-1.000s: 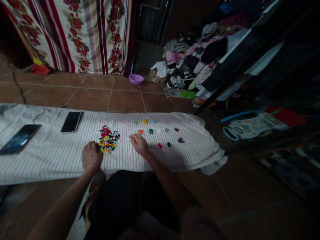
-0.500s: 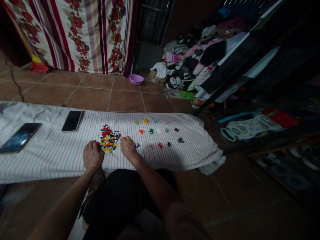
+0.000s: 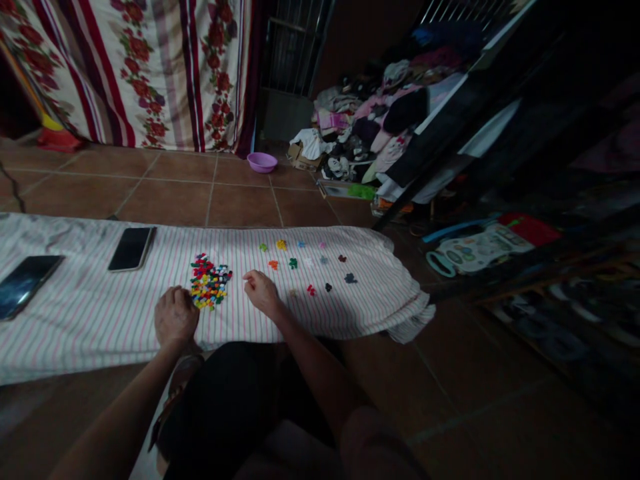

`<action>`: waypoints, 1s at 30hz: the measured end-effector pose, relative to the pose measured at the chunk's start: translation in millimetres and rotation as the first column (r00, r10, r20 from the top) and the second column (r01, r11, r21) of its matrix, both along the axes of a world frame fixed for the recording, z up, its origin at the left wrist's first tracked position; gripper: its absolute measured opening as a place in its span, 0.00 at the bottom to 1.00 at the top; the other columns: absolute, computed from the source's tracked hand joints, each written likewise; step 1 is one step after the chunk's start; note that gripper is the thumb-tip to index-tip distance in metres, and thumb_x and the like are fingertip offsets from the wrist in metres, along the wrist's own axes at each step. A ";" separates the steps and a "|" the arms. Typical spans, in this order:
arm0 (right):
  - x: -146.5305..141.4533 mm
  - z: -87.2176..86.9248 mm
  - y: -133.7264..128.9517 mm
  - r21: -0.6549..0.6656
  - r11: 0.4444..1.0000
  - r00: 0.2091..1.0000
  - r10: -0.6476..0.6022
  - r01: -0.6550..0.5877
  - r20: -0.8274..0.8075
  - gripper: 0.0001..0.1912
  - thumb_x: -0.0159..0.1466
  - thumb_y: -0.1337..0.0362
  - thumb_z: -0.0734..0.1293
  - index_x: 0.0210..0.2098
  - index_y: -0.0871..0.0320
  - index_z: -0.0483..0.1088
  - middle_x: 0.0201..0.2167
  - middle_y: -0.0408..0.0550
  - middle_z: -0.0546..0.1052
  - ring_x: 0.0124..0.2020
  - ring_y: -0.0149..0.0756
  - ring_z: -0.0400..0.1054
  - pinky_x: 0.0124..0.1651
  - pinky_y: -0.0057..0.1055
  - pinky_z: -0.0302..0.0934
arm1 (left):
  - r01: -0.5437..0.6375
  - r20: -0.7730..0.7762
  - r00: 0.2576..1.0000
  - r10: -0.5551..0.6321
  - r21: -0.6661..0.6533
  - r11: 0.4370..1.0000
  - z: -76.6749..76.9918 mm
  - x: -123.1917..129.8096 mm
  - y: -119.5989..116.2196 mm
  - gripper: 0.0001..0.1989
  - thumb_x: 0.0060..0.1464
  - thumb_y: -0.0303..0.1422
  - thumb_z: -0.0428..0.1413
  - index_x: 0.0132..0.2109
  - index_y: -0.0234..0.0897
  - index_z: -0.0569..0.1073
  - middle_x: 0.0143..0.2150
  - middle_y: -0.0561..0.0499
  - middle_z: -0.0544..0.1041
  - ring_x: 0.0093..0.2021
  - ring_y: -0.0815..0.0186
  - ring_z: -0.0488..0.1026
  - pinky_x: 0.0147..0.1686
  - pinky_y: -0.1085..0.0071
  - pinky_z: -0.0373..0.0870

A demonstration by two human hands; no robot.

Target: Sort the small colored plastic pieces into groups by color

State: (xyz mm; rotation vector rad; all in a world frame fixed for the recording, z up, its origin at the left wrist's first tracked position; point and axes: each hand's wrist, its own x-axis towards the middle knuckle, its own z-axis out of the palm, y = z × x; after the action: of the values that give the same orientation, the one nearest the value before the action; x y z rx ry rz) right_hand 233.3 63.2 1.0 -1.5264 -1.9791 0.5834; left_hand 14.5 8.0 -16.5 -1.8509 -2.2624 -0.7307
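A loose pile of small multicoloured plastic pieces [image 3: 209, 283] lies on the striped cloth. At its left edge rests my left hand [image 3: 176, 315], fingers curled down; whatever they may hold is hidden. Just right of the pile, my right hand [image 3: 261, 292] is over the cloth with thumb and fingers pinched together. Any piece between those fingertips is too small to make out. Farther right are little single-colour groups, among them yellow pieces [image 3: 281, 245], orange pieces [image 3: 273, 265], dark green pieces [image 3: 293, 263], red pieces [image 3: 311, 290], black pieces [image 3: 329, 287] and dark grey pieces [image 3: 349, 278].
Two phones, one dark phone [image 3: 132, 249] and another phone [image 3: 27, 285], lie on the striped cloth [image 3: 100, 320] to the left. Beyond it, a purple basin [image 3: 262, 162] stands on the tiled floor [image 3: 175, 203]. A heap of clothes [image 3: 370, 120] fills the back right.
My right hand has drawn away from the pile's right edge, moving rightward. My left hand stays by the pile. The whole view has shifted slightly.
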 end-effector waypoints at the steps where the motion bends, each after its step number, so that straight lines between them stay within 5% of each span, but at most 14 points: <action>1: 5.2 -0.1 1.1 0.010 1.000 1.000 -0.014 0.014 -0.009 0.13 0.59 0.71 0.61 0.41 0.53 0.70 0.35 0.42 0.76 0.38 0.33 0.70 0.44 0.29 0.63 | -0.002 -0.008 1.000 0.002 -0.004 1.000 -0.6 -0.3 0.1 0.13 0.57 0.31 0.43 0.42 0.33 0.71 0.46 0.39 0.74 0.44 0.56 0.68 0.44 0.60 0.62; 13: 79.5 -12.1 12.8 0.122 0.972 0.954 -0.163 0.198 -0.252 0.13 0.59 0.66 0.59 0.39 0.55 0.73 0.36 0.46 0.79 0.37 0.33 0.72 0.44 0.30 0.66 | 0.009 0.019 1.000 -0.009 0.008 1.000 -3.4 -2.2 0.5 0.12 0.54 0.29 0.47 0.43 0.33 0.72 0.45 0.40 0.73 0.44 0.56 0.68 0.45 0.59 0.62; 21: 139.3 -7.5 24.7 0.038 0.911 0.890 -0.391 0.411 -0.235 0.14 0.56 0.64 0.59 0.38 0.55 0.74 0.29 0.44 0.78 0.31 0.34 0.72 0.40 0.30 0.67 | 0.005 0.001 1.000 -0.005 -0.012 1.000 -3.0 -2.2 0.3 0.12 0.55 0.31 0.45 0.42 0.34 0.71 0.45 0.41 0.73 0.45 0.56 0.68 0.46 0.59 0.62; 30: 179.6 -9.7 37.7 0.054 0.869 0.864 -0.479 0.491 -0.155 0.14 0.55 0.64 0.60 0.36 0.56 0.76 0.30 0.46 0.79 0.32 0.36 0.72 0.41 0.31 0.66 | 0.013 0.029 0.999 -0.012 -0.015 1.000 -1.7 -1.5 0.1 0.11 0.53 0.30 0.47 0.42 0.34 0.71 0.46 0.39 0.73 0.45 0.55 0.68 0.47 0.57 0.63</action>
State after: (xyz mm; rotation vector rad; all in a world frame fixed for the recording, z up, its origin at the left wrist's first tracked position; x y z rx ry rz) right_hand 412.8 100.8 -8.6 -1.7873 -1.4142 0.3638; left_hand 13.0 8.1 -18.3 -1.8752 -2.2825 -0.7492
